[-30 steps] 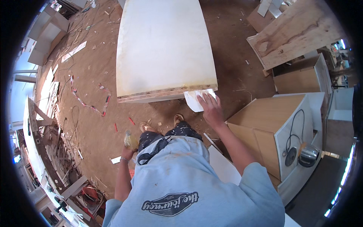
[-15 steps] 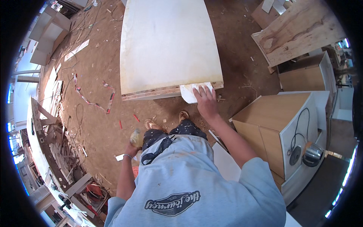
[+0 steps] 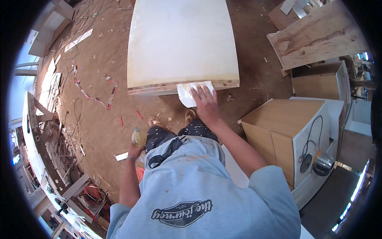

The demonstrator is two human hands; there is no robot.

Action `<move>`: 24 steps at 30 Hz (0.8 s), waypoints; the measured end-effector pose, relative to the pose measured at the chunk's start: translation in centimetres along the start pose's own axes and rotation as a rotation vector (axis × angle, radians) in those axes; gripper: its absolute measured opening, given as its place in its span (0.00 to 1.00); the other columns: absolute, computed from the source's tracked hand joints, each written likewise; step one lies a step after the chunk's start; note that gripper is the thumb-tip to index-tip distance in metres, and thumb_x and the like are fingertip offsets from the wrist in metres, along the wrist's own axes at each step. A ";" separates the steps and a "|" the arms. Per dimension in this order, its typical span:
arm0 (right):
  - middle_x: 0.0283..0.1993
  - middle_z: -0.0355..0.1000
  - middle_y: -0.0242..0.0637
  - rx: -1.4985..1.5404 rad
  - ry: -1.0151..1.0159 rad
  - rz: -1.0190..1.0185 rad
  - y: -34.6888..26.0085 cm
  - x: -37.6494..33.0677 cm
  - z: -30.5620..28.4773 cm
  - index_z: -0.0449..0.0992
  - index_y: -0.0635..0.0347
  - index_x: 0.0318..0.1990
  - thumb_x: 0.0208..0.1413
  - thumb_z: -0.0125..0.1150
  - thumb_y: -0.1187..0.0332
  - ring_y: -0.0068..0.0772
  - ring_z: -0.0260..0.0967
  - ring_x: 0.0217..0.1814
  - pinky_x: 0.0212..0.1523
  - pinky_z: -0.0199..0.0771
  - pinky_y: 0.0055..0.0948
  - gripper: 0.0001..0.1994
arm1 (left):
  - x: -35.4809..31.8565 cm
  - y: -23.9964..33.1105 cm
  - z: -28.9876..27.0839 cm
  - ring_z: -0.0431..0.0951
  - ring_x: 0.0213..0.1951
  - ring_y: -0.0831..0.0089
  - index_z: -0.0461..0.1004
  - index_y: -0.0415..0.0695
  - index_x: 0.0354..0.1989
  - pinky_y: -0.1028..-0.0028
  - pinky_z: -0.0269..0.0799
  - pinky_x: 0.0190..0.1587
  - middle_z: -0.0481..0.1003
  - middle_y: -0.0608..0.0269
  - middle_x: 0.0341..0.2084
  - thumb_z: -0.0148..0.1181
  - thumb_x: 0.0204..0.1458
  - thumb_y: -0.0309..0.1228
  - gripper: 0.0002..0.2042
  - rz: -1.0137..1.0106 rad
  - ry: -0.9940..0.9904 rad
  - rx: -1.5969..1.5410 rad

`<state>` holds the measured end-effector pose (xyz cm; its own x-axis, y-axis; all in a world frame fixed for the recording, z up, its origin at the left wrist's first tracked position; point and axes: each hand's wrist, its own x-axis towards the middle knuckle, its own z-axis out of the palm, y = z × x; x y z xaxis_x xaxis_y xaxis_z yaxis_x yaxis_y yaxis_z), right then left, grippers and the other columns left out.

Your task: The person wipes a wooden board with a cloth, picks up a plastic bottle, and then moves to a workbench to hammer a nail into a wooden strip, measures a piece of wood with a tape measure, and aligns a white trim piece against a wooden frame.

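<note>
A large pale board (image 3: 181, 40) lies flat on a stack of boards in front of me. My right hand (image 3: 206, 102) presses a white cloth (image 3: 187, 95) against the near edge of that board, fingers spread over the cloth. My left hand (image 3: 135, 150) hangs at my side and grips a small clear plastic bottle (image 3: 138, 137) with yellowish liquid. My feet in sandals (image 3: 156, 120) stand just below the board's edge.
The floor is brown dirt strewn with wood scraps, cables and red strips (image 3: 95, 95). A wooden cabinet (image 3: 284, 131) with a cable and a metal pot stands at my right. Plywood sheets (image 3: 318, 36) lie at the far right. Timber clutter fills the left.
My right hand with the cloth has slid left along the board's near edge. The view has moved closer to the board. My left hand still holds the bottle at my side.
</note>
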<state>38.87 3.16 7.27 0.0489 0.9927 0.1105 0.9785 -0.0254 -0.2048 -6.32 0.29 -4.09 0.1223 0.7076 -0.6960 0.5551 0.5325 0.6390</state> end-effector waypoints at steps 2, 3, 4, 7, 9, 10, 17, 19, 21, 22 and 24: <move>0.68 0.62 0.45 -0.042 0.060 0.005 -1.1 0.9 2.6 0.61 0.53 0.68 0.60 0.46 0.71 0.50 0.56 0.72 0.68 0.53 0.60 0.26 | 0.1 0.1 -0.9 0.78 0.50 0.62 0.68 0.37 0.55 0.66 0.72 0.55 0.78 0.54 0.48 0.73 0.35 0.23 0.33 0.000 -0.027 0.021; 0.68 0.62 0.45 -0.056 0.072 0.023 -1.5 1.0 4.1 0.61 0.53 0.68 0.60 0.46 0.71 0.51 0.56 0.72 0.68 0.53 0.60 0.26 | 0.2 0.6 -1.5 0.78 0.50 0.61 0.69 0.37 0.55 0.66 0.72 0.55 0.78 0.53 0.48 0.73 0.35 0.23 0.32 0.000 -0.049 0.072; 0.69 0.61 0.46 -0.074 0.089 0.039 -1.9 1.1 5.3 0.61 0.53 0.68 0.60 0.46 0.70 0.51 0.55 0.72 0.68 0.53 0.60 0.26 | 0.3 0.9 -2.0 0.78 0.50 0.61 0.69 0.36 0.54 0.66 0.72 0.55 0.78 0.53 0.48 0.73 0.35 0.24 0.32 0.006 -0.070 0.120; 0.65 0.66 0.47 -0.068 0.032 0.018 -2.8 -1.0 5.0 0.67 0.54 0.63 0.61 0.47 0.68 0.53 0.60 0.69 0.67 0.54 0.60 0.22 | -0.7 0.0 -2.4 0.79 0.49 0.60 0.70 0.36 0.54 0.66 0.73 0.54 0.78 0.51 0.47 0.74 0.36 0.26 0.32 0.072 0.031 0.113; 0.62 0.68 0.46 -0.012 0.049 0.009 -3.5 -0.3 3.0 0.71 0.54 0.59 0.61 0.47 0.67 0.52 0.62 0.66 0.66 0.56 0.61 0.19 | -0.5 -0.8 -3.5 0.79 0.48 0.60 0.70 0.36 0.53 0.65 0.73 0.53 0.79 0.51 0.47 0.75 0.36 0.27 0.32 0.036 0.073 0.208; 0.63 0.68 0.46 -0.015 0.052 0.031 -3.7 0.6 2.2 0.71 0.53 0.60 0.60 0.47 0.68 0.52 0.62 0.67 0.66 0.55 0.61 0.20 | -0.6 -1.2 -3.6 0.79 0.48 0.60 0.71 0.35 0.53 0.65 0.74 0.53 0.79 0.51 0.47 0.75 0.36 0.28 0.32 0.013 0.079 0.258; 0.62 0.69 0.44 -0.095 -0.078 0.076 -3.0 1.6 3.1 0.72 0.50 0.60 0.59 0.47 0.69 0.50 0.63 0.67 0.67 0.54 0.61 0.20 | -1.4 -2.7 -4.6 0.79 0.48 0.62 0.71 0.35 0.52 0.65 0.74 0.51 0.79 0.52 0.47 0.67 0.41 0.22 0.25 0.011 -0.060 0.073; 0.61 0.70 0.44 -0.067 -0.169 0.071 -3.9 -0.1 2.6 0.73 0.50 0.59 0.59 0.48 0.69 0.50 0.64 0.66 0.67 0.54 0.61 0.20 | -2.0 -1.1 -5.4 0.79 0.48 0.61 0.71 0.35 0.52 0.65 0.74 0.51 0.79 0.52 0.46 0.66 0.41 0.22 0.25 0.007 -0.062 0.080; 0.62 0.69 0.44 0.010 -0.236 0.076 -5.6 -1.6 1.7 0.71 0.49 0.60 0.58 0.49 0.69 0.50 0.63 0.66 0.67 0.53 0.61 0.21 | -0.5 -6.7 -6.0 0.79 0.48 0.61 0.71 0.35 0.52 0.65 0.74 0.52 0.79 0.51 0.46 0.66 0.41 0.23 0.25 -0.006 -0.048 0.127; 0.63 0.68 0.44 0.069 -0.260 0.061 -7.0 -1.2 1.8 0.71 0.49 0.61 0.58 0.49 0.68 0.50 0.63 0.67 0.67 0.53 0.61 0.22 | 0.1 -9.7 -7.4 0.79 0.48 0.60 0.71 0.35 0.52 0.64 0.73 0.52 0.78 0.51 0.46 0.67 0.41 0.23 0.25 -0.018 -0.012 0.157; 0.65 0.66 0.45 0.024 -0.114 -0.010 -9.5 1.3 1.8 0.67 0.50 0.64 0.59 0.49 0.69 0.51 0.60 0.69 0.67 0.51 0.62 0.24 | 0.1 -10.8 -8.0 0.79 0.49 0.60 0.71 0.35 0.52 0.64 0.73 0.53 0.78 0.50 0.46 0.68 0.41 0.25 0.25 0.136 -0.009 0.336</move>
<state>29.22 4.91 7.58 0.0144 0.9999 0.0018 0.9736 -0.0137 -0.2278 -18.85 -1.70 -8.44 0.2203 0.7563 -0.6160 0.7727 0.2501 0.5834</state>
